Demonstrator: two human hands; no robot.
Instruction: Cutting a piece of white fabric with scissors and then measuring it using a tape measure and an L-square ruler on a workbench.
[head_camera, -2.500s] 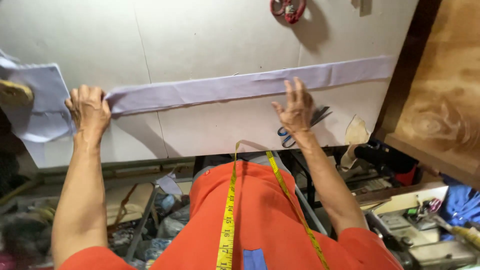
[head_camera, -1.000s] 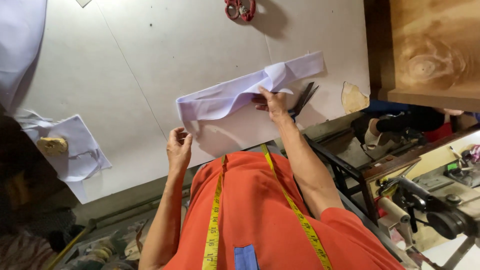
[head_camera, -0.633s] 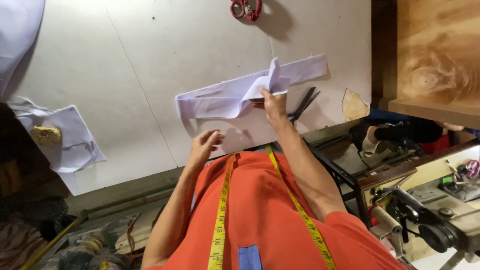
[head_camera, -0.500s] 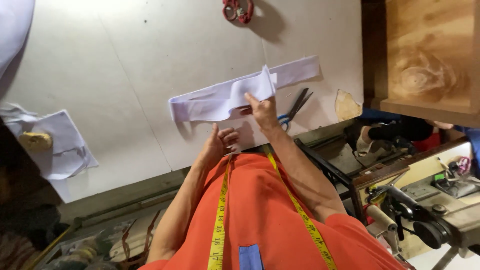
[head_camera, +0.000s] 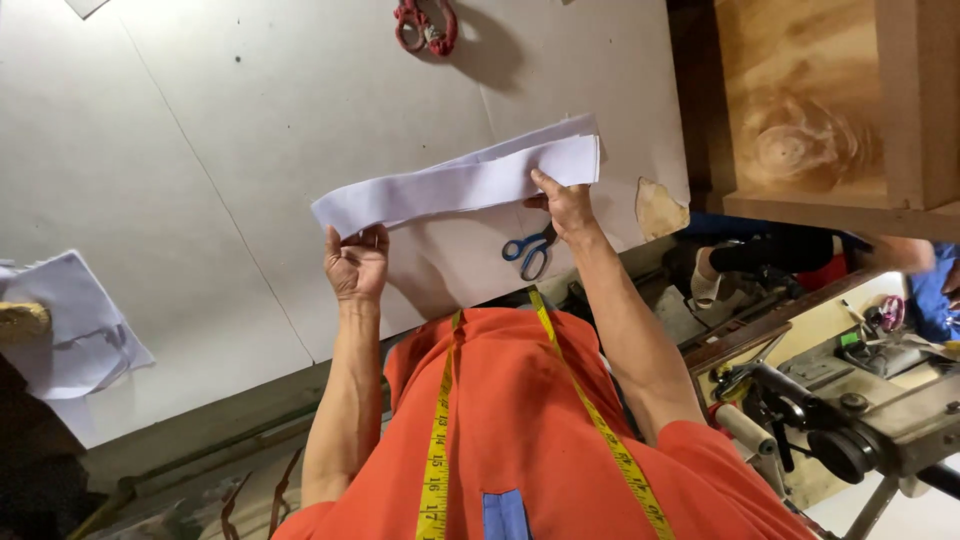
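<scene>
Head view: folded pale lilac fabric strip (head_camera: 460, 185) stretches across frame centre above the white table (head_camera: 200, 150); left hand (head_camera: 356, 265) fingers pinch its left end, right hand (head_camera: 566, 205) fingers grip the right end. Best kept taut, edges aligned. Blue scissors (head_camera: 528, 250) lie just below.

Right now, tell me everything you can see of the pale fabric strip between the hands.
The fabric strip is a long, narrow band of pale lilac-white cloth, folded double so layered edges show at its right end. It lies stretched flat over the white table, slanting upward to the right. The left hand pinches its left end; the right hand presses near its right end. Blue-handled scissors lie just below, apart.
</scene>
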